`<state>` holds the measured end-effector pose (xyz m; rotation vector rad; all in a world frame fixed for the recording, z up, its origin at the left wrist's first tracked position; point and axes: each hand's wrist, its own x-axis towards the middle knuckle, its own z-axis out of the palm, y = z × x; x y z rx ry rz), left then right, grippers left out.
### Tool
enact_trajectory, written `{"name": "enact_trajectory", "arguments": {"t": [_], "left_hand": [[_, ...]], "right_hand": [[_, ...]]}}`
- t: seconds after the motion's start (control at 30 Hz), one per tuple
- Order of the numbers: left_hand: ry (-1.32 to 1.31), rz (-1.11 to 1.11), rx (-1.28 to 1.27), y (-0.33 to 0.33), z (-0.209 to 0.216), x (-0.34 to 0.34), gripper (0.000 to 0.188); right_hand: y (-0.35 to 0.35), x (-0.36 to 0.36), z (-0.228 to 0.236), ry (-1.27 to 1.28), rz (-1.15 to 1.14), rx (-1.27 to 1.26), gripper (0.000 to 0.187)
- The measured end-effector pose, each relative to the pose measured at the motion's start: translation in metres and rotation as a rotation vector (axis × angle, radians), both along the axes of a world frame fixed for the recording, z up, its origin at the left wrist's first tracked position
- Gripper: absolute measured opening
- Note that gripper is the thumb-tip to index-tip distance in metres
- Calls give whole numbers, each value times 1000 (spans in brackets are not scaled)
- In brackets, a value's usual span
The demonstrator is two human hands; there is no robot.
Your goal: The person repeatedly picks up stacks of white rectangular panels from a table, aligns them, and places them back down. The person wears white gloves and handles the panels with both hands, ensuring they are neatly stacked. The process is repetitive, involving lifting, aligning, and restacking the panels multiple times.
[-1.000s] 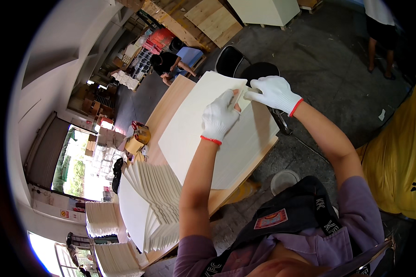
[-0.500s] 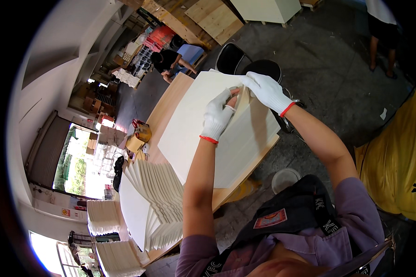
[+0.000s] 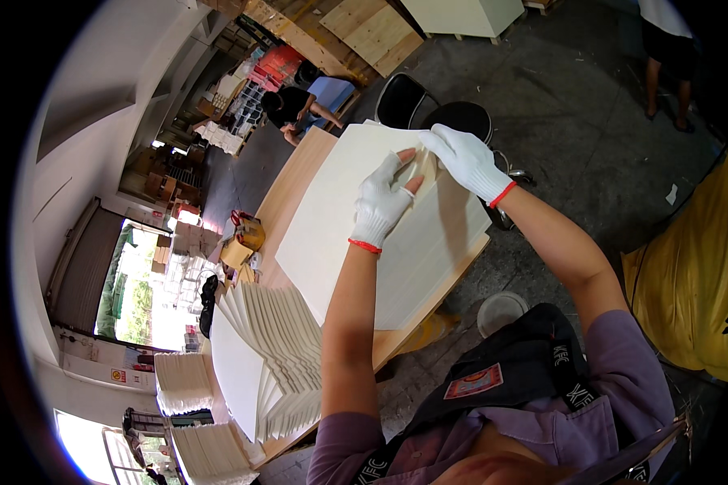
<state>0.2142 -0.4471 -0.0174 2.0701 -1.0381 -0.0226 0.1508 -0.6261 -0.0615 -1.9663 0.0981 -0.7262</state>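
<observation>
Paper sheets [image 3: 429,259] lay flat in a broad stack on the worktable, beneath and beyond the person's left forearm. Their long axis ran obliquely, from beside that forearm up and rightward to the far end. A creamy top sheet [image 3: 323,218] sat askew on them, its right edge bent up near the far right corner.

Both hands were at that edge. The red-cuffed, gloved left hand [image 3: 384,202] lay nearer the sheet's middle, thumb and forefinger spread apart; whether paper ran between them I could not tell. The gloved right hand [image 3: 465,162] came in from the right, fingers together, tips touching the far right corner; I could not tell whether they pinched it.

Pale, smooth wood showed on the table [image 3: 306,158] left of the stack, with a fanned pile [image 3: 283,347] nearer the left side. Around it spread a dark workshop floor [image 3: 558,97], a yellow cover [image 3: 692,283] at far right, a black chair [image 3: 400,101] just past the table's end, and a pale bucket [image 3: 501,314] below its right edge.
</observation>
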Motion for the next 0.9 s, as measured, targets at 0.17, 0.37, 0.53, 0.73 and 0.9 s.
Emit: {"name": "enact_trajectory", "arguments": {"t": [0.17,0.37,0.53,0.73,0.9], "left_hand": [[-39,32,48,2,7,-4,39],[-47,68,234,-1,10,-8,37],[27,91,233,-2,12,-9,35],[-103,64,34,-4,11,-13,31],[-107,73,255,-1,11,-11,33]], "right_hand": [[2,-4,6,62,-1,-41,47],[1,4,-5,5,-26,-39,45],[2,2,-3,24,-27,-26,45],[0,-3,4,103,-7,-21,45],[3,0,-4,-2,-29,18,44]]}}
